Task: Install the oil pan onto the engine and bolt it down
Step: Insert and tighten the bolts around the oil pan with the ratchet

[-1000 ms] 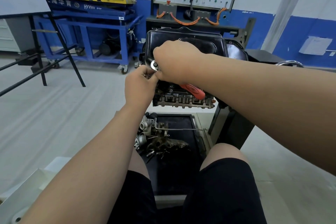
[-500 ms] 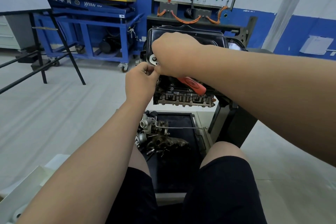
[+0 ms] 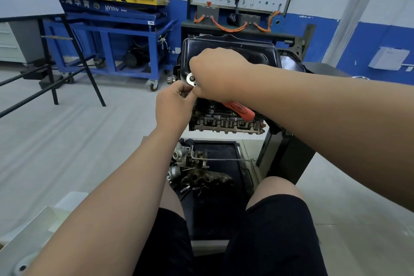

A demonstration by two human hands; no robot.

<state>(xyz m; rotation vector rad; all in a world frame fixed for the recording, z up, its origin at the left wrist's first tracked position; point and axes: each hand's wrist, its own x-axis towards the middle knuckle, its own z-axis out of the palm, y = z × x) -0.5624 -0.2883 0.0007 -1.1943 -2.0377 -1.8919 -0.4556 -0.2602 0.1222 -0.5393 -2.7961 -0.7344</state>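
— So which way is the oil pan (image 3: 230, 51) lying?
— It is sitting on top of the upturned engine (image 3: 226, 122), black belly facing up, its long axis running left to right across the view. The engine is hanging on a dark stand (image 3: 284, 157) above a black tray (image 3: 224, 204) of loose parts.
— And the ratchet (image 3: 192, 79)?
— Its chrome head is resting at the pan's near left corner, and the shaft is slanting down to the right, ending in a red grip poking out under the forearm.
— How are the hands lying?
— The right hand (image 3: 215, 74) is reaching across, knuckles up, fingers wrapping the ratchet just behind the head. The left hand (image 3: 174, 105) is reaching up from below, its fingertips pinching the tool just beneath the chrome head; what sits under them is hidden.
— Anything differing from a second ago?
— Barely: both hands are keeping the same holds at that corner, and the handle's slant is looking much the same.
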